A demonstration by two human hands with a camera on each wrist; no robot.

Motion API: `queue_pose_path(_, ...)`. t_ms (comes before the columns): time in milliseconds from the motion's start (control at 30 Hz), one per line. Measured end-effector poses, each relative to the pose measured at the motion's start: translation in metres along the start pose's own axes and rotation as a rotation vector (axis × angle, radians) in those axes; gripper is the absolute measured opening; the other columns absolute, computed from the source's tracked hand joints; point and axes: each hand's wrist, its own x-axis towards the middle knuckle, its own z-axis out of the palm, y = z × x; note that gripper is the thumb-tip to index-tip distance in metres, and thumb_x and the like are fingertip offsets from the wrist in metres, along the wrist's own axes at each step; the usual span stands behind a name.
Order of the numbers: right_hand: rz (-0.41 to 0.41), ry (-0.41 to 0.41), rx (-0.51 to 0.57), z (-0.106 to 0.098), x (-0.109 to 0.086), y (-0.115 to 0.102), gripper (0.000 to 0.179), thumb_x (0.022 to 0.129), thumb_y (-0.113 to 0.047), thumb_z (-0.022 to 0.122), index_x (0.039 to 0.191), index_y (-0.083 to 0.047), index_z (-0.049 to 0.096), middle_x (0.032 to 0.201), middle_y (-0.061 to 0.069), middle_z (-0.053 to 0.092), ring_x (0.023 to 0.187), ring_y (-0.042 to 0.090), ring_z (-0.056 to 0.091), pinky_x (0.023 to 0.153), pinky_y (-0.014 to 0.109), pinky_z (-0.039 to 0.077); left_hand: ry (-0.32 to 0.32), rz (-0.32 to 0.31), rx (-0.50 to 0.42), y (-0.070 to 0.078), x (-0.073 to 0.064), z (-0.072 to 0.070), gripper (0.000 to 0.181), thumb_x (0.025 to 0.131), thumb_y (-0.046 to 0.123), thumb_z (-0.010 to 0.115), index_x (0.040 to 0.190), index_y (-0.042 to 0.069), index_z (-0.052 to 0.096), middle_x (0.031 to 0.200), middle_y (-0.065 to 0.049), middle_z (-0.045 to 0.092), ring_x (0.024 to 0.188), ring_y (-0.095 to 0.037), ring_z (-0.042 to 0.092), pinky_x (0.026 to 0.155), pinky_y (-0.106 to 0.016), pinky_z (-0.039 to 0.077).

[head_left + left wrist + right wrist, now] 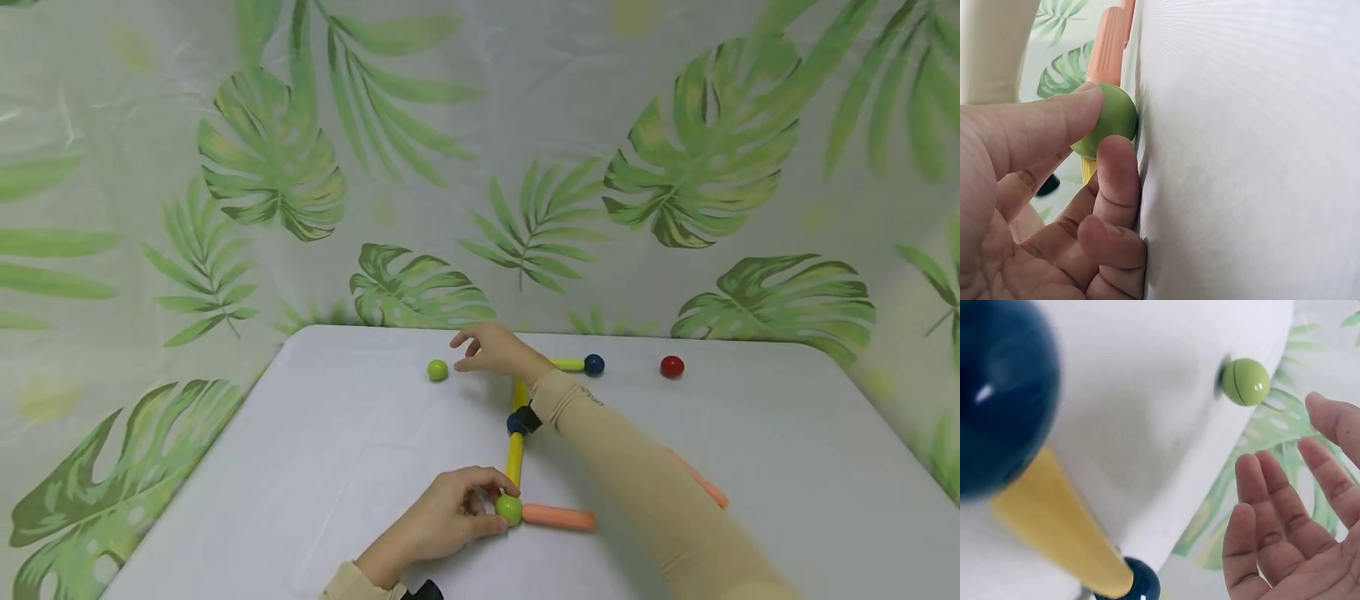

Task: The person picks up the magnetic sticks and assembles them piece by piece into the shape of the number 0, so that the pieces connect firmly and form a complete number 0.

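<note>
My left hand (446,517) pinches a green ball (508,509) between thumb and fingers near the table's front. From that ball an orange rod (558,517) points right, and a yellow rod (514,458) runs back to a dark blue ball (515,423). A second yellow rod (520,393) continues from there toward the back, its far end hidden behind my right arm. With fingers spread and holding nothing, my right hand (495,350) hovers beside a loose green ball (437,370). The right wrist view shows a gap between that hand and the green ball (1246,382).
At the back, a yellow-green rod (567,364) meets another dark blue ball (594,365). A red ball (672,367) lies farther right. Partly behind my right sleeve is another orange rod (701,481). A leaf-patterned sheet (420,200) hangs beyond the white table (360,433).
</note>
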Motion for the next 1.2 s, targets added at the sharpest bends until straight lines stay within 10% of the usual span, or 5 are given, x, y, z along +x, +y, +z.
queue_pose_path(400,0.032,-0.049,0.058,0.021,0.022,-0.007,0.045,0.103,-0.015,0.070,0.147,-0.012,0.065,0.139,0.023,0.066,0.122,0.033,0.067,0.102,0.042,0.056,0.011,0.021,0.023,0.000,-0.001,0.001,0.030,0.091,0.012,0.086,0.116,0.025,0.076,0.102,0.007,0.068,0.071,0.001,0.054,0.068,-0.018,0.048)
queue_pose_path(1200,0.042,-0.070,-0.037,0.036,0.021,-0.018,0.027,0.099,-0.016,0.079,0.125,-0.012,0.073,0.125,0.013,0.074,0.108,0.025,0.070,0.092,0.035,0.057,0.003,0.014,0.042,0.002,0.001,0.000,0.030,0.092,0.015,0.086,0.120,0.022,0.076,0.106,0.003,0.071,0.074,0.000,0.055,0.070,-0.019,0.047)
